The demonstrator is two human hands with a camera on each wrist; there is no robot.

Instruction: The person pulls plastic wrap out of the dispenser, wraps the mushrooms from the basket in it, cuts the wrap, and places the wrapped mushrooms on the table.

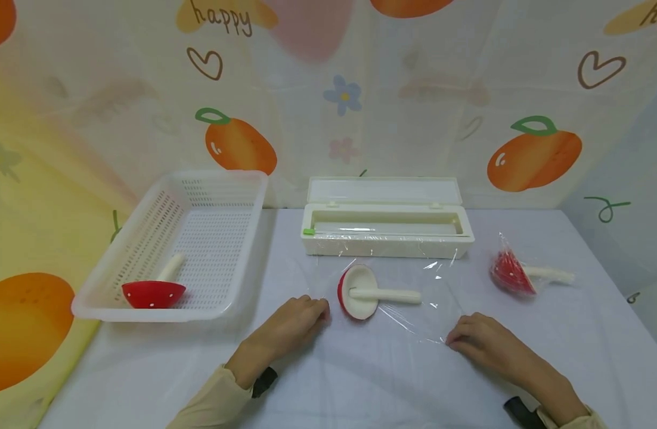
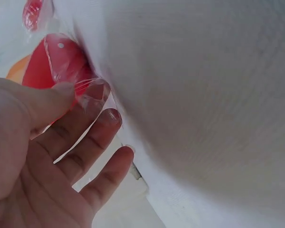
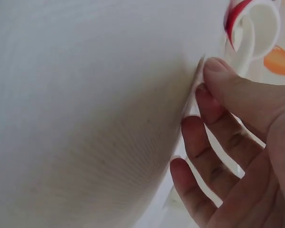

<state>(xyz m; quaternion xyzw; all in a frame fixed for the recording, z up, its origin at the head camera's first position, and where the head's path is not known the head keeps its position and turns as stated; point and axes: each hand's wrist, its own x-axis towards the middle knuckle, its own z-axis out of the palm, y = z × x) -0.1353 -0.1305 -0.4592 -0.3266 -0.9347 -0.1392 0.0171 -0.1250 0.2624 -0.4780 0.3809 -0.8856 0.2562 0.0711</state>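
Note:
A toy mushroom (image 1: 359,298) with a red, white-dotted cap and pale stem lies on a sheet of clear plastic wrap (image 1: 433,316), its stem pointing right. My left hand (image 1: 288,328) is just left of the cap and pinches the wrap's near left corner between thumb and index finger; in the left wrist view the gathered wrap (image 2: 92,90) shows at the fingertips. At the near right corner, my right hand (image 1: 486,344) pinches the wrap's edge. The right wrist view shows its thumb (image 3: 228,78) against the index finger, the other fingers loosely bent.
Behind the mushroom stands a white wrap dispenser box (image 1: 387,247), lid raised, with a green slider (image 1: 309,231). A white perforated basket (image 1: 237,262) at left holds another red-capped mushroom (image 1: 154,294). Over on the right lies a mushroom (image 1: 513,275) wrapped in clear plastic.

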